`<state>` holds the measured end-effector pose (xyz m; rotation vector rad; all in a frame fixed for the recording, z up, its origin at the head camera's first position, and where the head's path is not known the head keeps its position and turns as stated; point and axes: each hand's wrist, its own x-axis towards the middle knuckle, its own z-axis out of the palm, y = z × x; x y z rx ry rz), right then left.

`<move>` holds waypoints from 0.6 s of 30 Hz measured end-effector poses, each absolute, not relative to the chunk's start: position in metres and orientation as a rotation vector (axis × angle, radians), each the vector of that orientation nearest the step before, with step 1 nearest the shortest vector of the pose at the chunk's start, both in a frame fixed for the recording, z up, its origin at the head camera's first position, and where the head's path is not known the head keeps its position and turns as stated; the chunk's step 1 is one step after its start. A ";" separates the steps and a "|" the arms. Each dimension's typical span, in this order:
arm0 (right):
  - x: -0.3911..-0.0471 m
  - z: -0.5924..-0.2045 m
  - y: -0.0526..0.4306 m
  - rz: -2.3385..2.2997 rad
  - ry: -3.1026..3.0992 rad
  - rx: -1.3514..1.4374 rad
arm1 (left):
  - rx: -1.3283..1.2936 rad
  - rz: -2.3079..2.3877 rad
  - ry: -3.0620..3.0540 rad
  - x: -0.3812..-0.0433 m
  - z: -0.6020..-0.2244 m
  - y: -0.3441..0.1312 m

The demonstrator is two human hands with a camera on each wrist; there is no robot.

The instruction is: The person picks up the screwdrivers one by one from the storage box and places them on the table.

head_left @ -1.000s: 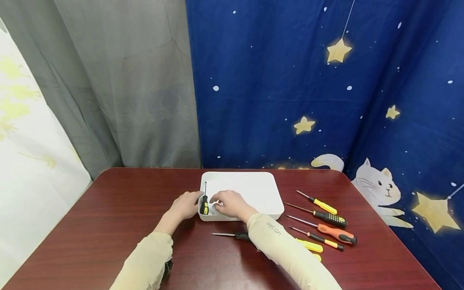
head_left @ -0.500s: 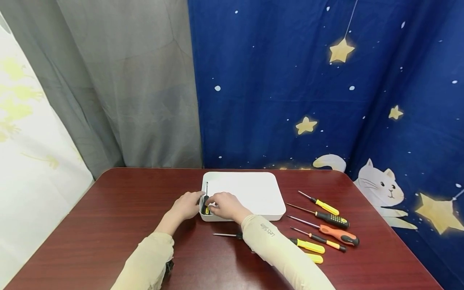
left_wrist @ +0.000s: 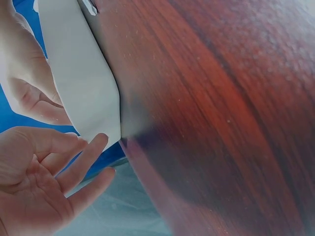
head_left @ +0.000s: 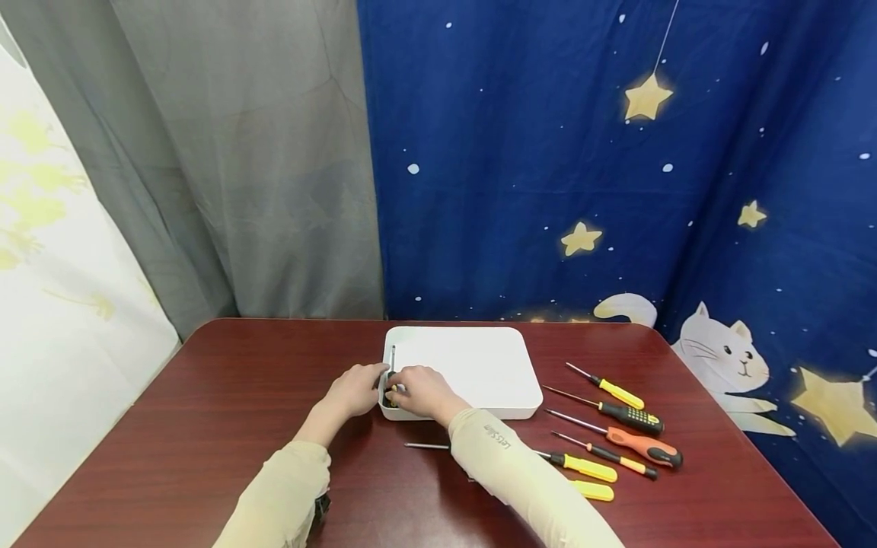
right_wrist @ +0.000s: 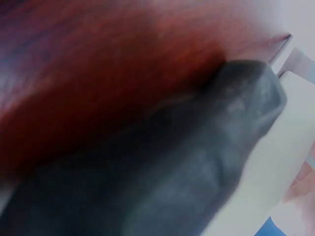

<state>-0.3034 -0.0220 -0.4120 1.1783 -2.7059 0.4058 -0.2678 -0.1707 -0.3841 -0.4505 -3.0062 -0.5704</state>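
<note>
A shallow white box (head_left: 473, 365) sits near the table's far edge. Along its left inner side lies a screwdriver (head_left: 393, 358), shaft pointing away and black-and-yellow handle partly covered. My right hand (head_left: 426, 392) reaches inside the box, thumb and fingers around that handle. My left hand (head_left: 355, 390) is at the box's left wall; in the left wrist view its relaxed fingers (left_wrist: 91, 157) touch the wall's outer face near a corner. The right wrist view is mostly filled by a blurred dark shape (right_wrist: 187, 162), with the box wall behind it.
On the table's right lie a yellow screwdriver (head_left: 622, 393), a black-handled one (head_left: 633, 417), an orange one (head_left: 644, 446) and a slim black-and-orange one (head_left: 617, 457). Yellow handles (head_left: 591, 467) and a screwdriver shaft (head_left: 426, 446) show around my right forearm. Curtains hang behind the table.
My right hand has moved left from beside the screwdriver onto its handle, and its fingers have closed around it. The left hand stays at the box's wall. The view has shifted slightly.
</note>
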 end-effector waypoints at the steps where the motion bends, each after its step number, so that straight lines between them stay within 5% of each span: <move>1: -0.303 -0.412 -0.022 0.409 -2.706 1.172 | -0.450 -0.570 -3.007 -0.268 -0.384 -0.171; 18: -0.302 -0.410 -0.025 0.429 -2.729 1.177 | -0.444 -0.559 -3.017 -0.267 -0.383 -0.170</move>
